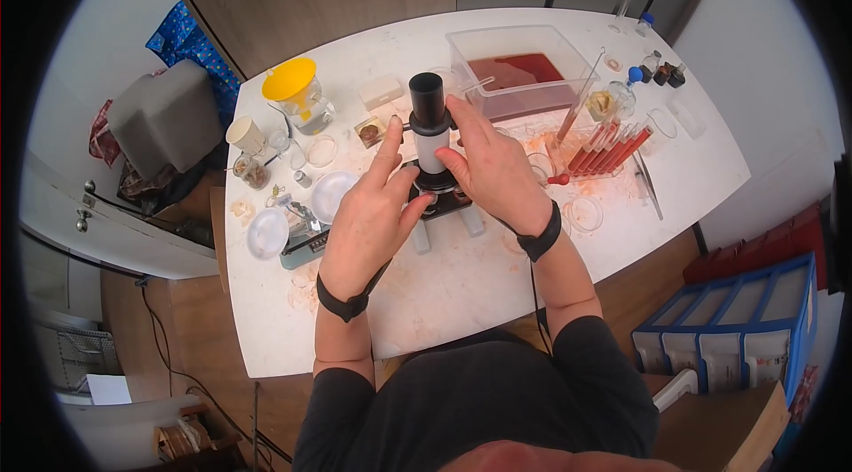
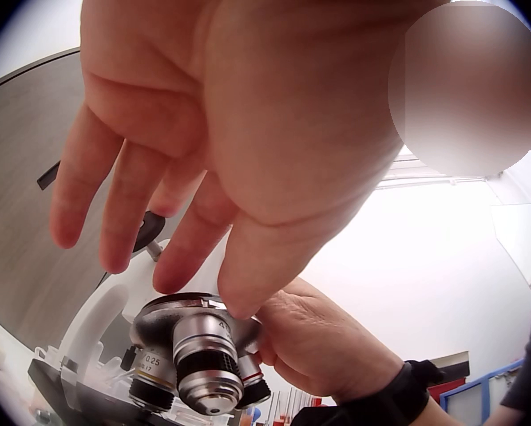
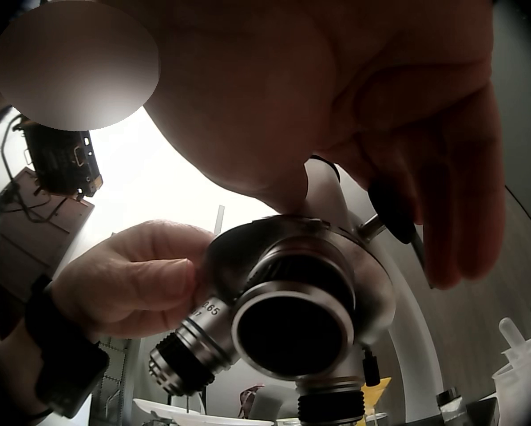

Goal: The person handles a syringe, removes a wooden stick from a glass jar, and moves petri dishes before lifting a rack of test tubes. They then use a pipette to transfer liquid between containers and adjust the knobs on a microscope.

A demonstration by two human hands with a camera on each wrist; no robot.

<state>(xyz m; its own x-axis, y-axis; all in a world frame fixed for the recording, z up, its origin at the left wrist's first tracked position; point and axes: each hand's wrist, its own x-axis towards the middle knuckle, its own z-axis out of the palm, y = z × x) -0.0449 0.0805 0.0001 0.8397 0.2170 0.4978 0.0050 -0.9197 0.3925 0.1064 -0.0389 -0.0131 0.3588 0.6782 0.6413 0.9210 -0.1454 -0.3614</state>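
In the middle of the white table stands a microscope (image 1: 432,153) with a black upper tube (image 1: 428,99). The thumb and a fingertip of my left hand (image 1: 364,219) pinch the rim of its round nosepiece (image 2: 154,328); the other fingers extend beside the tube. Silver objectives (image 2: 208,359) point downward below them. My right hand (image 1: 501,175) wraps loosely along the tube's right side, thumb near the pale section and fingers long. From the right wrist, those fingers (image 3: 474,204) hang straight near a black knob (image 3: 392,213), and a wide silver-rimmed opening (image 3: 292,333) shows underneath.
A clear tub (image 1: 577,98) with red liquid stands behind. To the right are a rack of red test tubes (image 1: 608,153), a blue-stoppered flask (image 1: 624,99) and petri dishes (image 1: 584,213). Leftward are a yellow funnel (image 1: 290,79), a paper cup (image 1: 244,135) and a two-pan balance (image 1: 306,250).
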